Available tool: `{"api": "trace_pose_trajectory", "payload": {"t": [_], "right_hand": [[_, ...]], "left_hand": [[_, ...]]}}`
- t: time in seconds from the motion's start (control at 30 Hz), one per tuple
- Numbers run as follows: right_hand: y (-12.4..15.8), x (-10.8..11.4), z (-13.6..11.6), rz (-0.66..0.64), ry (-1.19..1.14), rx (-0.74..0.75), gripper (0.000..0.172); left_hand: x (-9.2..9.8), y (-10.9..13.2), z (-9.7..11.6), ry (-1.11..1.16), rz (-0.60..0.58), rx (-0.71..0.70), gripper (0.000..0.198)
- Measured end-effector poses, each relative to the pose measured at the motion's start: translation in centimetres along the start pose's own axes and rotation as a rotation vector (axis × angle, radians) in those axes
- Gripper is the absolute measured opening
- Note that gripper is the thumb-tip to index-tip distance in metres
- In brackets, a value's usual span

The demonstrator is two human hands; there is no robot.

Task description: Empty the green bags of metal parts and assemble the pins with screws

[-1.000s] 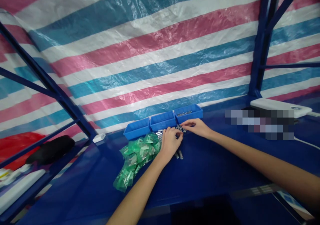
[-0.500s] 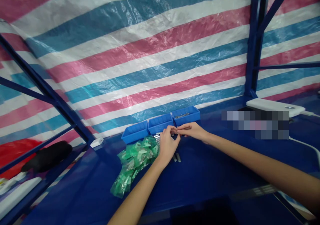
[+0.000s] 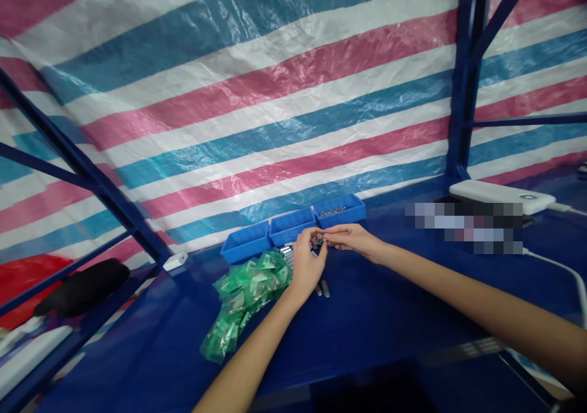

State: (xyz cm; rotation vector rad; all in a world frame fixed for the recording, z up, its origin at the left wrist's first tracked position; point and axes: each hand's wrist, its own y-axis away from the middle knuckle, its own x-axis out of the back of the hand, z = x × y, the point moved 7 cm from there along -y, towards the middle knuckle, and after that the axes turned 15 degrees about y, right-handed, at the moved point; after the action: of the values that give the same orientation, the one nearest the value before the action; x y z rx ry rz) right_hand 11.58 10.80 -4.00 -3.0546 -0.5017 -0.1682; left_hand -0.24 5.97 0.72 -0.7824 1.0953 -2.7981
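Over the blue table, my left hand (image 3: 309, 261) is closed in a pinch, its fingertips meeting those of my right hand (image 3: 349, 239). Between them is a small metallic piece, too small to make out. My right hand is pinched too, coming in from the right. Two short metal cylinders (image 3: 325, 288) lie just below my left hand. Other silvery rods (image 3: 287, 252) show left of my left hand, partly hidden by it. Green plastic packets (image 3: 250, 291) are heaped on the table beside my left wrist.
Behind the hands stand three blue bins: left (image 3: 246, 244), middle (image 3: 292, 226) and right (image 3: 339, 211), the last holding small metal parts. A white power bank (image 3: 502, 197) with a cable lies at right, a white block (image 3: 175, 261) at left. Blue frame posts flank the striped sheet.
The view has shifted slightly. My fingers have moved a little against each other around the small piece, which now shows more between them.
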Motion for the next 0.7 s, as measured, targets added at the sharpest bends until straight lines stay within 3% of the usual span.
{"api": "trace_pose_trajectory", "payload": {"t": [0.3, 0.7], "right_hand": [[0.0, -1.1, 1.0, -0.144, -0.12, -0.084, 0.021], [0.2, -2.1, 1.2, -0.269, -0.209, -0.104, 0.019]], "left_hand": [[-0.1, -0.1, 0.5, -0.006, -0.029, -0.062, 0.018], [0.0, 0.2, -0.2, 0.044, -0.021, -0.036, 0.018]]}}
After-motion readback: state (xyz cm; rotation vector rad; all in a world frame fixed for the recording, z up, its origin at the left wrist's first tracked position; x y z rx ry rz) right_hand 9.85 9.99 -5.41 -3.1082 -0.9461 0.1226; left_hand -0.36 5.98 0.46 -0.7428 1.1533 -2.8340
